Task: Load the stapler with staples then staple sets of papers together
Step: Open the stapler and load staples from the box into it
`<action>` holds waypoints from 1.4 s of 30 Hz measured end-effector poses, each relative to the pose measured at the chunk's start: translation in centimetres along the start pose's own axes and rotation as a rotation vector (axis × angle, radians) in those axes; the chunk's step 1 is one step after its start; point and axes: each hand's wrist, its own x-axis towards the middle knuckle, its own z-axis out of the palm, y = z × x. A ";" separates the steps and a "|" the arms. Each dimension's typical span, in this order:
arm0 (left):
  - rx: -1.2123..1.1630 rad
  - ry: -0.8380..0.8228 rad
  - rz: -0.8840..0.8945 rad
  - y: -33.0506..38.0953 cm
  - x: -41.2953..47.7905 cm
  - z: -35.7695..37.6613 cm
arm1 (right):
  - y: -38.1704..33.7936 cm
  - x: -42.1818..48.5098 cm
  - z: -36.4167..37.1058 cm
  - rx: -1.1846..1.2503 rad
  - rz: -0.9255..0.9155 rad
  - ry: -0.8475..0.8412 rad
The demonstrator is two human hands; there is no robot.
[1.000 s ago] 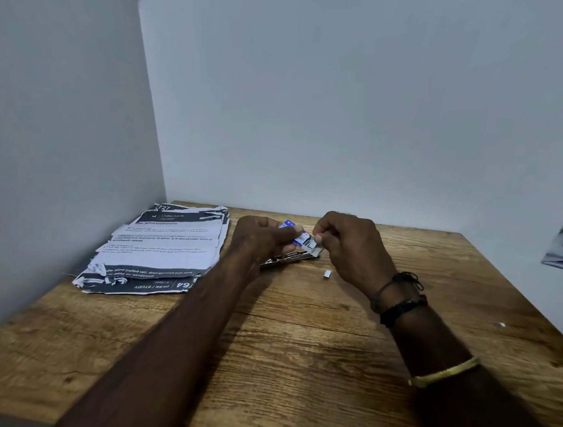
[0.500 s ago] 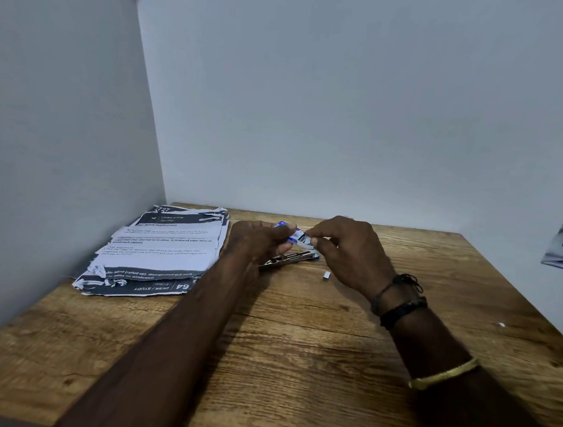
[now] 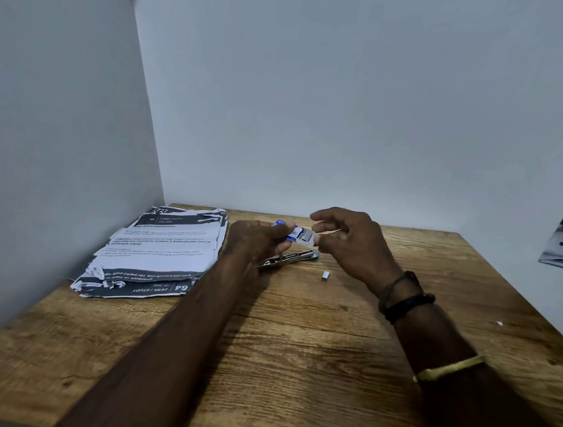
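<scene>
1. Left hand [image 3: 258, 238]: raised just above the counter [image 3: 296, 364]; grip closed on the blue end of a small staple box [image 3: 293, 233].
2. Right hand [image 3: 354, 245]: beside the box's open end; thumb and fingers pinched narrow at the inner tray, where grey staples [image 3: 305, 236] show. Whether the fingers actually hold a strip cannot be told. Index finger extended above the box.
3. Staple box: blue and white, held between both hands, clear of the counter.
4. Stapler [image 3: 287, 259]: metal, lying on the counter directly beneath the hands, partly hidden by the left hand; a blue tip shows at its right end.
5. Loose staple block [image 3: 325, 275]: small, grey, on the counter just right of the stapler, apart from it.
6. Papers [image 3: 161, 251]: an untidy printed stack with dark header bands, on the counter's far left, against the wall.
7. Right wrist: two dark bracelets [image 3: 404, 298]; a yellow band [image 3: 449, 368] further up the forearm.
</scene>
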 end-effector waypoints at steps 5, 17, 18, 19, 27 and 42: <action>-0.002 -0.003 0.006 0.0 -0.3 0.1 | 0.5 0.0 0.2 0.143 0.032 0.026; 0.013 -0.038 0.041 -0.4 0.4 -0.2 | 0.3 -0.4 0.7 0.044 -0.063 0.042; 0.021 -0.048 0.045 -0.5 0.4 -0.3 | 0.3 -0.4 0.8 0.084 -0.036 0.049; 0.028 -0.058 0.050 -0.6 0.5 -0.3 | 0.4 -0.4 0.8 0.126 -0.011 0.053; 0.033 -0.067 0.132 -0.8 0.5 -0.1 | 0.4 -0.5 1.0 0.309 0.058 0.054; 0.221 -0.180 0.145 -1.6 0.0 0.4 | 1.4 -0.1 0.0 0.176 0.202 0.113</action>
